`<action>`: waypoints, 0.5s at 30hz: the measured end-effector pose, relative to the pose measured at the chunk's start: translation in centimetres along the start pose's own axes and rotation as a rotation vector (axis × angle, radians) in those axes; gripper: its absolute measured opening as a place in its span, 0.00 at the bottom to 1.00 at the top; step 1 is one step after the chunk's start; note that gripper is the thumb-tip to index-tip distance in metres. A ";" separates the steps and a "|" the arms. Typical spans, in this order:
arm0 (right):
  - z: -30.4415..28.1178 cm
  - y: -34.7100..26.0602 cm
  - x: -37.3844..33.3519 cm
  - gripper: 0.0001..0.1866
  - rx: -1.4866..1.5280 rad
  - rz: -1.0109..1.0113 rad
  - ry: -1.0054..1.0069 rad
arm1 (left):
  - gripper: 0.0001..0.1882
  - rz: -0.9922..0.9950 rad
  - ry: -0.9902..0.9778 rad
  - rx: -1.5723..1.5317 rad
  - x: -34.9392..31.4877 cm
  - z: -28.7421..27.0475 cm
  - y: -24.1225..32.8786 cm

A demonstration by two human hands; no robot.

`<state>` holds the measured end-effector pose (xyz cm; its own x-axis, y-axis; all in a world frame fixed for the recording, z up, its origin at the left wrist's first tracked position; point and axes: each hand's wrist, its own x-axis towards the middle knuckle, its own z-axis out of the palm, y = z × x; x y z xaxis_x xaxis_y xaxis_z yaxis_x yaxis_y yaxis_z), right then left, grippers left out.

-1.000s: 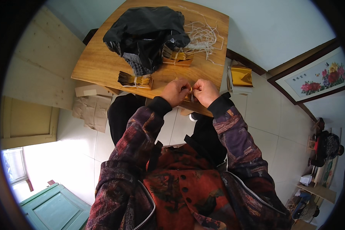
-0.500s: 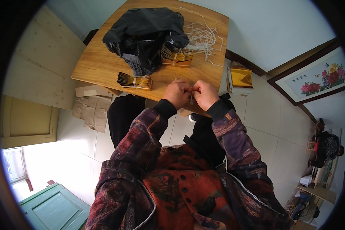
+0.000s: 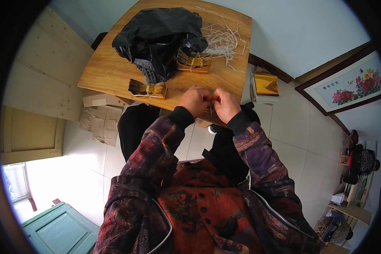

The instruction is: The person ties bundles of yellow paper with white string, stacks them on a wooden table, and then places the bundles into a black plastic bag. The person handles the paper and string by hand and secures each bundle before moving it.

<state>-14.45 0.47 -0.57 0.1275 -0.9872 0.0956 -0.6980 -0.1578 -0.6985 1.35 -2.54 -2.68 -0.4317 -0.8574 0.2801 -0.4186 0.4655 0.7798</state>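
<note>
My left hand (image 3: 195,102) and my right hand (image 3: 225,105) meet at the table's near edge, fingertips pinched close together. A short white string (image 3: 211,110) shows between them; whatever else lies under my fingers is hidden. To the left of my hands sits a bundle of folded gold and dark paper (image 3: 147,89), bound round the middle with a white tie. Farther back, a second, similar tied bundle (image 3: 193,63) rests against a black plastic bag (image 3: 161,31). Loose white strings (image 3: 222,40) lie tangled at the table's far right.
The wooden table (image 3: 108,63) ends just under my hands. Gold sheets on a paper stack (image 3: 266,86) are on the floor at right. Flattened brown paper (image 3: 103,122) lies at lower left. A framed flower picture (image 3: 347,86) leans along the right wall.
My hands stay pinched together in nearly the same place. The white string between them hangs slightly less far down. The bundles and bag have not moved on the table.
</note>
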 end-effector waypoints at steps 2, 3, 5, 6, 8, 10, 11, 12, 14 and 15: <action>0.0 0.0 -0.1 0.03 -0.007 -0.018 0.007 | 0.05 -0.026 0.015 0.023 -0.1 0.2 0.1; 0.0 0.0 -0.1 0.03 -0.004 -0.032 0.018 | 0.05 -0.040 0.022 0.029 0.0 0.3 0.2; 0.0 0.0 -0.1 0.04 0.032 0.000 0.002 | 0.04 -0.056 0.033 0.027 -0.1 0.5 0.3; 0.0 0.0 -0.2 0.04 0.055 0.023 -0.008 | 0.03 -0.058 0.038 0.019 -0.1 0.5 0.3; -0.1 0.0 -0.3 0.04 0.057 0.025 -0.003 | 0.03 -0.057 0.046 0.014 -0.2 0.6 0.3; -0.1 0.0 -0.4 0.03 0.052 0.023 0.012 | 0.03 -0.056 0.050 0.016 -0.3 0.7 0.3; -0.1 -0.1 -0.4 0.03 0.046 0.016 0.026 | 0.03 -0.027 0.065 0.034 -0.4 0.7 0.3; -0.1 -0.1 -0.5 0.02 0.043 0.011 0.045 | 0.03 -0.004 0.076 0.048 -0.5 0.7 0.3; 0.1 -0.2 -0.5 0.02 -0.039 -0.051 0.087 | 0.04 0.016 0.088 0.063 -0.5 0.8 0.4; 0.1 -0.2 -0.5 0.02 -0.076 -0.088 0.107 | 0.04 0.013 0.090 0.062 -0.6 0.9 0.4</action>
<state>-14.32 0.98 -0.56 0.1177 -0.9655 0.2322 -0.7392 -0.2413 -0.6288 0.77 -1.69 -3.03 -0.3651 -0.8662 0.3413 -0.4636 0.4870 0.7402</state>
